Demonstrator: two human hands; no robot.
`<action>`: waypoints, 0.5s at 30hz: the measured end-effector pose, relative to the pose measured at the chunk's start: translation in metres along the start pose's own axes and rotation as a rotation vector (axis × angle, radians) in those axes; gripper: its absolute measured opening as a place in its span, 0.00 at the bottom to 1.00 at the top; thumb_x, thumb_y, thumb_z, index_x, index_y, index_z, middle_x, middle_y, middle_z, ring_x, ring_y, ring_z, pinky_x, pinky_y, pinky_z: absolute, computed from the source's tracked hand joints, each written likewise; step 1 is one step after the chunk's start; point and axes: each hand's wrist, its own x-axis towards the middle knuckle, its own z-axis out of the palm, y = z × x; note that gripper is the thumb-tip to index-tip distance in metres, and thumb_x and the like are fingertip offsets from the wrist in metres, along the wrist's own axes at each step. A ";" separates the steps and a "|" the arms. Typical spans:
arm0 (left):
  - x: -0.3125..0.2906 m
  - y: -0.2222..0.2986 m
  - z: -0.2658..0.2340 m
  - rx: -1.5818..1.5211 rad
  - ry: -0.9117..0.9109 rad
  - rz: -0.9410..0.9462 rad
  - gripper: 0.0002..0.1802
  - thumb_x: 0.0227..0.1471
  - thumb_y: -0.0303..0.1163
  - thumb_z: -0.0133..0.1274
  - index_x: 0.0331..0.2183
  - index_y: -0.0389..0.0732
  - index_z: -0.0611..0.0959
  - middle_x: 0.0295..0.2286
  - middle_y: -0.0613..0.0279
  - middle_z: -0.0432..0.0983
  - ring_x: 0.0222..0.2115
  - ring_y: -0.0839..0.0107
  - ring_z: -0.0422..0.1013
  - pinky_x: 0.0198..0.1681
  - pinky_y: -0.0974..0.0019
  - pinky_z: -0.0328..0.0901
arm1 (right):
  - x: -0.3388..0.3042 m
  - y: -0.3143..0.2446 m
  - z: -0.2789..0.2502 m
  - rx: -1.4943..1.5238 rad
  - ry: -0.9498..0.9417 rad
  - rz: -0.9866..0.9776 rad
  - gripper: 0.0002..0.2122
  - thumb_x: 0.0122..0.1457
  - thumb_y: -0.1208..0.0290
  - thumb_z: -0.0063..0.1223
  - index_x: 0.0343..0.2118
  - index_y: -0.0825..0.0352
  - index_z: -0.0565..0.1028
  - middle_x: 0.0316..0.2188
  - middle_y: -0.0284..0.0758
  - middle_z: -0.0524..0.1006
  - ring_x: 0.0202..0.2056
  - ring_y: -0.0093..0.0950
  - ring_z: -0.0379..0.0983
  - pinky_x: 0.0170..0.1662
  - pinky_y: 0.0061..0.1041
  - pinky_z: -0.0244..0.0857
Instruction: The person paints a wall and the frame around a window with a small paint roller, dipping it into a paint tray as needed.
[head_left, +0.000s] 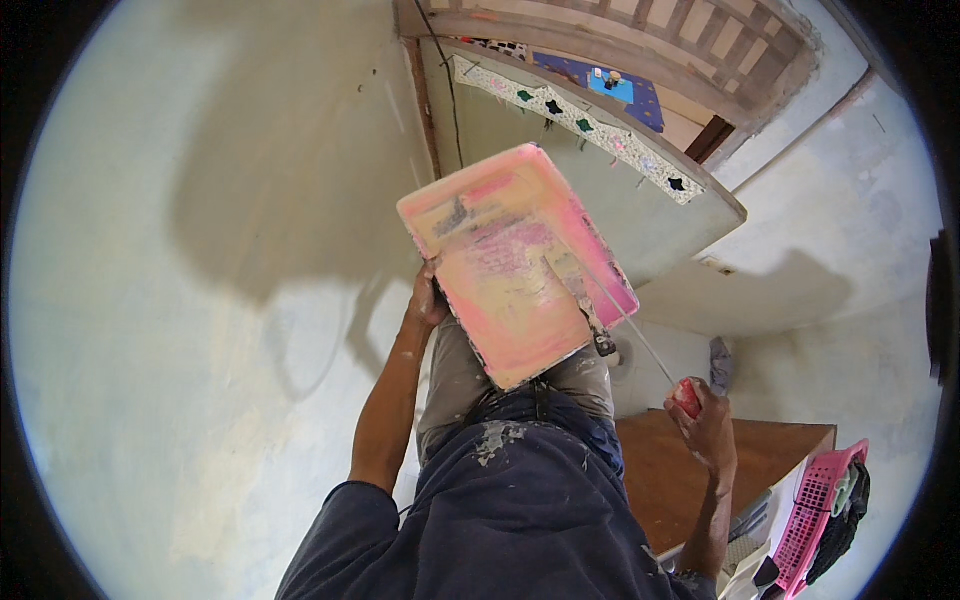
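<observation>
My left hand (428, 296) is closed on the left edge of a pink rectangular paint tray (500, 330), tilted in front of my legs. Cream, pink and grey smears cover its inside. In my right hand (708, 428) is the red handle of a tool with a long thin metal rod (652, 352), like a paint roller frame. The rod reaches up and left over the tray. A narrow paint-smeared piece (572, 282) with a dark end (603, 343) lies across the tray's right side. Whether it joins the rod, I cannot tell.
A pale patchy wall (130, 330) rises on the left. A half wall with a patterned cloth strip (590, 128) and a slatted wooden frame (690, 40) stand ahead. A brown board (740, 450) and a pink basket (812, 520) with dark cloth are at lower right.
</observation>
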 end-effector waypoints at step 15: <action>-0.005 -0.018 -0.025 -0.096 0.113 -0.088 0.20 0.46 0.39 0.50 0.40 0.38 0.76 0.36 0.57 0.74 0.37 0.62 0.70 0.45 0.57 0.66 | -0.010 0.000 -0.007 -0.183 0.008 0.105 0.09 0.48 0.74 0.58 0.32 0.68 0.74 0.23 0.41 0.76 0.24 0.34 0.73 0.31 0.27 0.66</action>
